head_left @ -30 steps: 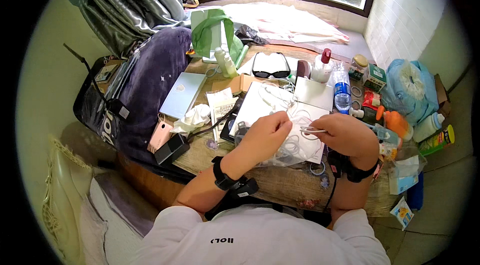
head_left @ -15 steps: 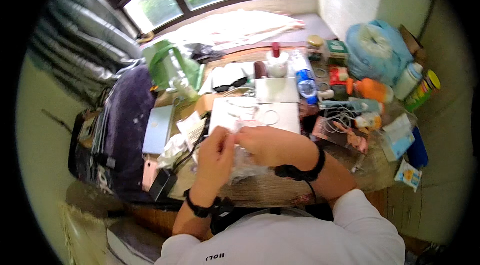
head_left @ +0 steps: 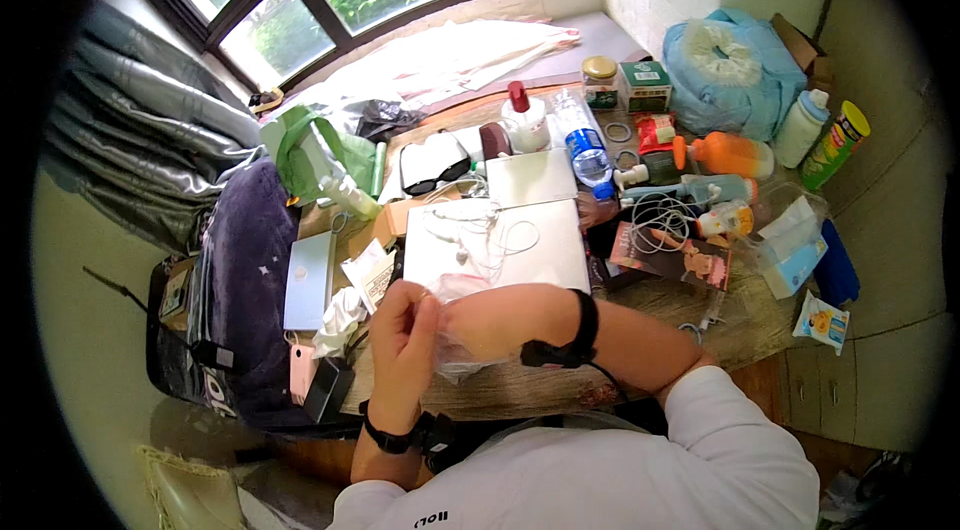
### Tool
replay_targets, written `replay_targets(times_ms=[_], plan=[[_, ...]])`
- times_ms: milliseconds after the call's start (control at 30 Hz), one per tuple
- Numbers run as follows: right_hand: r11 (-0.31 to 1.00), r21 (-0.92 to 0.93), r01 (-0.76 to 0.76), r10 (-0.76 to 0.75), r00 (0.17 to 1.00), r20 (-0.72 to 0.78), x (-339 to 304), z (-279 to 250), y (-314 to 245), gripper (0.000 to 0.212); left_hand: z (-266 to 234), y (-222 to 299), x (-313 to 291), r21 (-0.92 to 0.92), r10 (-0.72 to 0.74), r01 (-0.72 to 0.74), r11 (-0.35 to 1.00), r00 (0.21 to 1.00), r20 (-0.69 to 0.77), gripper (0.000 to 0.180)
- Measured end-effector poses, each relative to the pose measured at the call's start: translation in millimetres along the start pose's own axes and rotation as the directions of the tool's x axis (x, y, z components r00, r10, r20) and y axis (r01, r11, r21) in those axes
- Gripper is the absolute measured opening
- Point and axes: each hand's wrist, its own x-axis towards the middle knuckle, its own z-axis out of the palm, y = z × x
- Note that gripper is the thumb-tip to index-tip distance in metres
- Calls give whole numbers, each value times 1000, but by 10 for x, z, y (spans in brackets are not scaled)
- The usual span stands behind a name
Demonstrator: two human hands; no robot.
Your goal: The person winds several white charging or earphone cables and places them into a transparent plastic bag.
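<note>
My left hand [head_left: 402, 335] is raised over the near edge of the table, thumb and fingers pinched together; what lies between them is too small to make out. My right hand [head_left: 490, 320] reaches across from the right, its closed fingertips partly hidden behind the left hand. A crinkled clear plastic bag [head_left: 462, 362] shows around the right fingers and below them, seemingly gripped there. Just beyond the hands lies a flat white laptop-like slab [head_left: 550, 255], with a thin white cable [head_left: 520, 238] coiled on it.
A blue box [head_left: 310, 280], crumpled tissue [head_left: 340, 323], and a black box [head_left: 328, 390] lie left. Rightward are a water bottle [head_left: 590, 160], a coiled cable [head_left: 660, 220], an orange bottle [head_left: 735, 156] and a wipes pack [head_left: 823, 322]. A green bag [head_left: 310, 155] stands at the back left.
The view has shifted, so the table's things appear farther left. My hands have come a little nearer to me and stay close together, fingers closed.
</note>
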Motion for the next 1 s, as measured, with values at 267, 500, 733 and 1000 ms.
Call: replay_targets(times_ms=[267,500,733,1000], plan=[[989,-136,57,-82,979,-184,-394,-497,-316,16,-54,-77,59,-128,-170,165,978,985,-27,11],[988,-97,-120,140,961,237,-184,-395,-142,12,72,-166,76,-107,-141,141,984,990,8,15],[942,-236,-239,255,966,38,-452,-779,-273,20,-11,-228,179,-101,-246,273,957,944,218,21],[886,-198,-419,375,899,-227,-750,-1051,-712,26,-308,-664,736,283,-138,80,956,972,190,35]])
